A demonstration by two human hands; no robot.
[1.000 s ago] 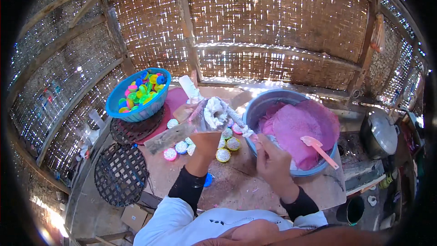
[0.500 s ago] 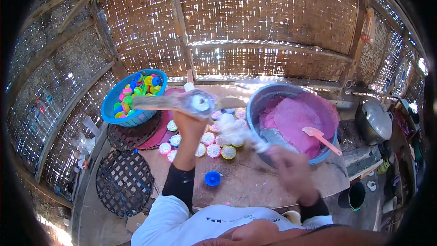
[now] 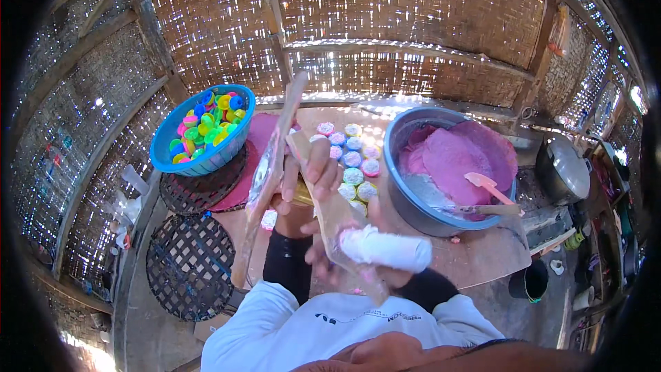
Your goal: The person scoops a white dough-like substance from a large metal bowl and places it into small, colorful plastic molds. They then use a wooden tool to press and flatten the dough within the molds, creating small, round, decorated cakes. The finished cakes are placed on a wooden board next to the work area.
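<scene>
My left hand (image 3: 321,165) is closed round a long wooden piece (image 3: 265,179), raised over the table, its fingers also lying over a second wooden piece (image 3: 335,217). A white, cloth-like wrapped cylinder (image 3: 392,248) juts from that second piece. My right hand (image 3: 319,258) grips this piece near the cylinder; its fingers are slightly blurred and most of the palm is hidden. Beyond my hands stand several small moulded cups (image 3: 352,159) filled with pale powdery stuff, some partly covered by the wood and fingers.
A blue basin (image 3: 389,145) of pink moist powder (image 3: 458,158) stands right, with a pink spatula (image 3: 492,187) and a flat stick (image 3: 489,210) on it. A blue basket (image 3: 160,158) of colourful moulds is left, above woven trays (image 3: 189,269). A lidded pot (image 3: 568,165) sits far right.
The wooden pieces, together earlier under my left hand's grip, now stand upright and apart. My right hand has come left from beside the basin to the wood. A flat stick now shows on the basin.
</scene>
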